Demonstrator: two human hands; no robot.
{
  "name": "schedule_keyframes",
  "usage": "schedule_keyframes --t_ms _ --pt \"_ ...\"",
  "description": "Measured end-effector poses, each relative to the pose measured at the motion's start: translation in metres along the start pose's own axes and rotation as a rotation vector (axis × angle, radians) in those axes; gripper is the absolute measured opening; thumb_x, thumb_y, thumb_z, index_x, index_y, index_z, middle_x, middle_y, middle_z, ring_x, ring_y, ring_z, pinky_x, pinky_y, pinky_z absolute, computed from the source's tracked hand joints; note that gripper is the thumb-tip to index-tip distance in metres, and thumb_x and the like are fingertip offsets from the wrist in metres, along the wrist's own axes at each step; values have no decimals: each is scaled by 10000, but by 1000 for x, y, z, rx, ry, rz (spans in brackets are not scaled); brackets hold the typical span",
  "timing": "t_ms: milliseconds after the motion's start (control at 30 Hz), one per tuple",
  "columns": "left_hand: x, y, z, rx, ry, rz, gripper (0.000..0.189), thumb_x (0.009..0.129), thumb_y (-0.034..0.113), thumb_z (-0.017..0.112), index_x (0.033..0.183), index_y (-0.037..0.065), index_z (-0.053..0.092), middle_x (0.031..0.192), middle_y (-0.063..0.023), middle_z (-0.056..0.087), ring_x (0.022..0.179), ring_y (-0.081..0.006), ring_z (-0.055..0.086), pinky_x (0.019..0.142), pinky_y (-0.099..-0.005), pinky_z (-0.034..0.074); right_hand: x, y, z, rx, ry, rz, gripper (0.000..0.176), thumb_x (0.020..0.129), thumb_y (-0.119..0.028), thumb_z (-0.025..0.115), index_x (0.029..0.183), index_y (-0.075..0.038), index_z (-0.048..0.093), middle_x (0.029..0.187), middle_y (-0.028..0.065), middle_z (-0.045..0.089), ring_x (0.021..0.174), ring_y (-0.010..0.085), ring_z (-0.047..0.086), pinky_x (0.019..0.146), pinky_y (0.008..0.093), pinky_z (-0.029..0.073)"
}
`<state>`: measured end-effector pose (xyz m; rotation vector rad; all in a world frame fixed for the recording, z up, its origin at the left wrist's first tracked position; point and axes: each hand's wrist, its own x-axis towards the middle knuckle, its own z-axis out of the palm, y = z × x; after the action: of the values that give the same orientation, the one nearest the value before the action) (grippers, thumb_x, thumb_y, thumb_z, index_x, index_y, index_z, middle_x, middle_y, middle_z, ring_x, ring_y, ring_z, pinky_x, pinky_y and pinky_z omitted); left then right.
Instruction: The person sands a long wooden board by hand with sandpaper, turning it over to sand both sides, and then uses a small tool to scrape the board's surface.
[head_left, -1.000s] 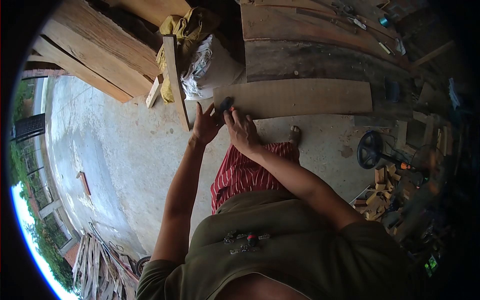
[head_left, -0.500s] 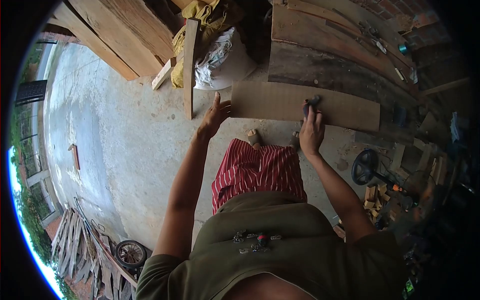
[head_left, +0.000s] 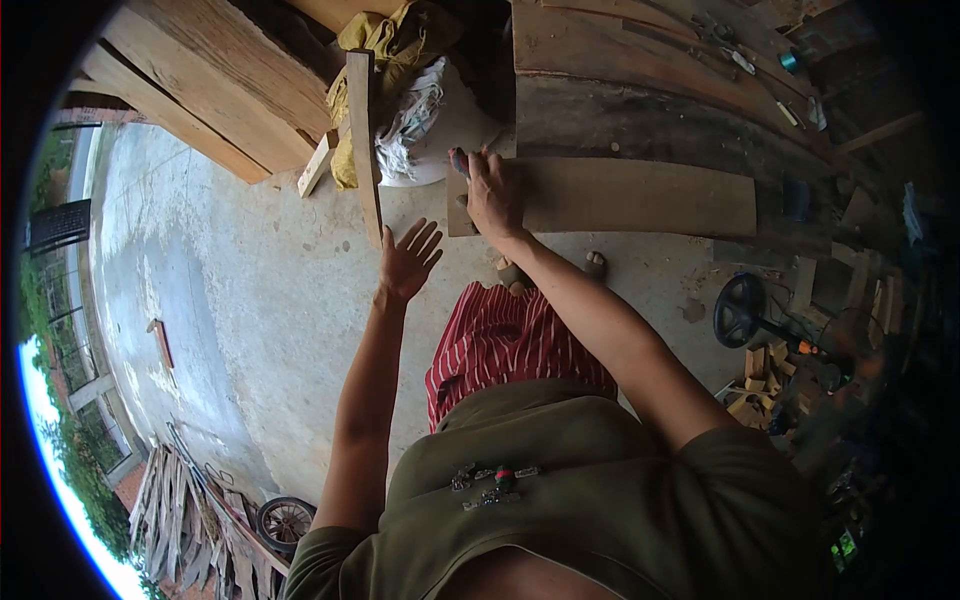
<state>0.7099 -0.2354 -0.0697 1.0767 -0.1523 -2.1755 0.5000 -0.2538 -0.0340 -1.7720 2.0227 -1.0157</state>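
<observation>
A long brown wooden board [head_left: 640, 195] lies across the near edge of the dark workbench. My right hand [head_left: 495, 200] is at the board's left end, its fingers closed round a small dark tool [head_left: 459, 160] that sticks out past the fingertips. Most of that tool is hidden, so its kind cannot be made out. My left hand [head_left: 408, 262] is open, fingers spread, in the air below and left of the board's end. It touches nothing.
An upright wooden strip [head_left: 364, 140] leans by a white sack [head_left: 430, 130] and yellow sacking. Hand tools [head_left: 740, 60] lie on the workbench [head_left: 620, 115]. A black steering wheel [head_left: 738, 310] and wood offcuts are at right. A spoked wheel [head_left: 285, 522] lies lower left.
My right hand has slid left along the board, from right of its middle to its left end, with the dark tool. My left hand has moved away from the board and spread its fingers.
</observation>
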Motion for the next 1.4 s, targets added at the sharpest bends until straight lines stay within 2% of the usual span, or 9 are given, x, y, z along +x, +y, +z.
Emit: schedule_keyframes --t_ms 167,267,433,600,833,967,1233,1300,1400 --pt "48 -13 -67 346 -131 55 543 1035 448 390 1406 57 461 1484 -117 452 1384 -307 391 1145 -472 282 -86 -39 12 -52 -424 -263 482 771 19 621 1241 -11 515 1061 165 534 912 342 601 798 412 487" --pt "19 -9 -28 231 317 55 502 1032 407 427 1423 92 440 1425 -117 497 1317 -303 461 1114 -450 329 -76 -27 -34 100 -233 -253 514 791 15 618 1291 -20 499 1049 162 524 930 345 586 777 415 488" --pt "16 -9 8 383 166 17 536 1034 444 390 1455 112 400 1412 -120 508 1287 -298 487 1103 -452 357 -57 11 -48 -103 95 47 419 798 -9 622 1207 -6 535 985 189 549 845 323 626 737 416 494" --pt "25 -15 50 506 -45 3 698 1015 597 276 1414 47 437 1370 -151 528 1250 -274 518 1025 -399 428 -102 -15 -54 -41 -601 -274 387 791 -62 609 1176 -29 580 1099 156 549 976 283 620 874 404 466" --pt "44 -21 49 655 -51 42 670 1011 580 340 1497 118 338 1474 -122 436 1305 -283 469 1077 -439 375 -65 172 -216 -299 402 280 391 937 -106 551 1318 -41 490 1096 223 520 1021 434 543 851 489 454" --pt "26 -27 65 642 32 57 711 999 581 376 1525 113 280 1484 -139 419 1322 -293 467 1067 -465 400 -64 266 -244 -435 442 820 423 875 -45 595 1289 -61 511 1131 216 516 1018 398 569 851 477 480" --pt "29 -17 57 474 -66 -68 754 985 664 248 1547 164 219 1541 -140 338 1401 -295 358 1108 -536 323 -72 19 -19 -225 -10 -139 422 854 -118 546 1223 87 543 1201 224 566 947 319 645 800 373 549" --pt "23 -11 51 540 -117 18 712 995 634 282 1559 208 198 1541 -145 346 1370 -306 407 1082 -525 351 -86 -3 -17 -53 -485 -383 458 823 -63 582 1244 101 503 1156 209 536 1008 329 625 829 366 546" --pt "23 3 14 848 236 523 654 1010 462 425 1567 216 185 1530 -151 366 1230 -316 546 1039 -489 400 -100 25 -52 25 -324 -527 515 811 -23 594 1301 69 465 1141 192 514 981 357 617 830 406 547"
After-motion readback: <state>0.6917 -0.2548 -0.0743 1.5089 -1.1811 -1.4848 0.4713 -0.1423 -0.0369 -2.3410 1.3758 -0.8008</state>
